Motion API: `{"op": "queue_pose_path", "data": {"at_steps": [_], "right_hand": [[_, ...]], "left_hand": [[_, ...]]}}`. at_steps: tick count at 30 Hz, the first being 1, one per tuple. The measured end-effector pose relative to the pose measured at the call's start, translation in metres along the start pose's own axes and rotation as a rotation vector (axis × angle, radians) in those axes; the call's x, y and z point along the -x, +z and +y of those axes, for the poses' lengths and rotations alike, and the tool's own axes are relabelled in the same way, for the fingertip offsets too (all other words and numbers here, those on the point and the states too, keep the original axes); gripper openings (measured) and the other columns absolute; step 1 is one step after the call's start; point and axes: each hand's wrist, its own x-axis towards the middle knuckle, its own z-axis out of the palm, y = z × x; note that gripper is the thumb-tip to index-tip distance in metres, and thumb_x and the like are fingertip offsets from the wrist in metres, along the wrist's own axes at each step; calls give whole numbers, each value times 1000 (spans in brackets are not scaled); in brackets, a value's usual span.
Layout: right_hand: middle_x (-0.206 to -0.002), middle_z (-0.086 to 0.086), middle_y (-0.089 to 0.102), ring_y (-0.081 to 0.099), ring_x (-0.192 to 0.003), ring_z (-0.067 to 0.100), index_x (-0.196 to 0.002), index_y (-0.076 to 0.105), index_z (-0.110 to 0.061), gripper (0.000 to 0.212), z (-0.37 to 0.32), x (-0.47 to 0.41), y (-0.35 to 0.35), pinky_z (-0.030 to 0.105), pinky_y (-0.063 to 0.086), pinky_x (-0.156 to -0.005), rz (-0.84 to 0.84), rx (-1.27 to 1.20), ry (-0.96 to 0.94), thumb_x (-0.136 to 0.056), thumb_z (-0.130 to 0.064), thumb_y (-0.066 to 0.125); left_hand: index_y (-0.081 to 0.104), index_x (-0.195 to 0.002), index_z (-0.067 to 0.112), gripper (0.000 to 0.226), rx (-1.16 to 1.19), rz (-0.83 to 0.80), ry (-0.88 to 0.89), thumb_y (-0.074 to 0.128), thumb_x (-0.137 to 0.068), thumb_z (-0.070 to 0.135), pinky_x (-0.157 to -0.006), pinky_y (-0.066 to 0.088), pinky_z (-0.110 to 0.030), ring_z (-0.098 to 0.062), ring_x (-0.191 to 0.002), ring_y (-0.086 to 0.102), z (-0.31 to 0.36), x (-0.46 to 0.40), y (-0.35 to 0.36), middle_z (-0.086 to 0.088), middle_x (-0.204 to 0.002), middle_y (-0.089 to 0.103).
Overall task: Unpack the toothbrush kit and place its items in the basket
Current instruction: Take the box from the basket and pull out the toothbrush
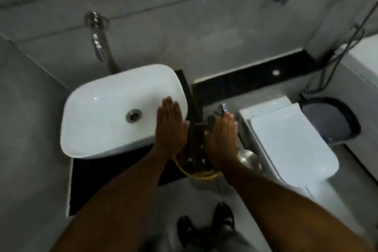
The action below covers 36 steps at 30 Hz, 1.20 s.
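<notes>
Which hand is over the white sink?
The left hand. It lies flat, fingers out, over the sink's right edge. The right hand is beside the toilet instead.

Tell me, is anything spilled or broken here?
Nothing looks spilled or broken. The white sink is dry and empty, and the toilet lid is shut. Both hands, left and right, are flat and open above the yellow basket. The picture is blurry, though.

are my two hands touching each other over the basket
Apart. The head view shows the left hand and right hand held flat and open, with a dark upright piece and the basket plainly visible in the gap between them.
</notes>
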Motion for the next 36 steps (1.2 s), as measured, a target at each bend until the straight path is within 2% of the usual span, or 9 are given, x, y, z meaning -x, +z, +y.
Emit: {"op": "queue_pose_path", "data": {"at_steps": [11, 14, 17, 19, 22, 26, 29, 33, 36], "right_hand": [[-159, 24, 0, -6, -146, 43, -131, 53, -5, 71, 31, 42, 40, 52, -7, -116, -215, 166, 271, -86, -59, 52], [-158, 24, 10, 1, -145, 45, -105, 69, -9, 51, 28, 37, 33, 58, 2, -118, -199, 128, 298, -82, -54, 59], [-154, 21, 25, 10, -145, 42, -115, 62, -10, 47, 23, 30, 23, 63, 8, -116, -123, -20, 341, -81, -42, 60], [-151, 17, 33, 17, -144, 38, -100, 65, -15, 34, 16, 21, 9, 64, 12, -114, -71, -72, 363, -81, -43, 61], [-142, 19, 44, 34, -135, 43, -80, 53, -21, 26, -8, -2, -20, 67, 29, -106, 85, -177, 296, -82, -44, 64], [-142, 16, 42, 53, -117, 35, -104, 56, -14, 32, -64, -51, -69, 50, 50, -91, 184, -239, 140, -90, -42, 57], [-131, 18, 45, 60, -97, 42, -111, 50, -2, 36, -112, -87, -102, 49, 51, -76, 242, -330, 10, -95, -35, 52], [-114, 18, 57, 61, -96, 39, -115, 50, -3, 37, -171, -125, -147, 45, 49, -77, 341, -339, -123, -98, -35, 49], [-111, 20, 62, 61, -97, 39, -119, 50, -3, 39, -210, -143, -177, 45, 49, -78, 390, -372, -197, -98, -36, 48]], "left_hand": [[11, -152, -3, 73, -28, -142, 135, 24, -99, 45, -124, 10, -52, -41, -152, 9, 36, 22, 53, -29, -162, 14], [9, -152, -2, 72, 13, -135, 108, 23, -99, 45, -124, 11, -51, -40, -152, 10, 34, 12, 43, -28, -162, 14], [10, -152, -3, 72, 84, -105, 59, 26, -99, 43, -124, 10, -51, -40, -152, 8, 28, -1, 27, -29, -162, 13], [10, -152, -3, 73, 121, -80, 36, 28, -98, 42, -125, 11, -51, -40, -152, 8, 24, -18, 7, -28, -162, 13], [18, -151, -5, 71, 146, -14, 102, 34, -97, 38, -124, 15, -51, -41, -151, 15, 14, -58, -37, -29, -160, 21], [38, -143, -7, 56, 81, 114, 233, 34, -100, 28, -123, 21, -48, -41, -142, 38, -10, -126, -132, -30, -149, 44], [50, -132, 1, 41, 31, 182, 260, 37, -101, 24, -115, 32, -44, -38, -124, 55, -28, -165, -217, -25, -133, 61], [62, -101, 3, 23, 7, 199, 273, 43, -91, 11, -82, 51, -47, -41, -96, 63, -45, -192, -329, -22, -105, 70], [71, -101, 4, 29, 50, 213, 204, 46, -86, 3, -82, 50, -33, -33, -97, 66, -56, -203, -398, -16, -105, 75]]}}
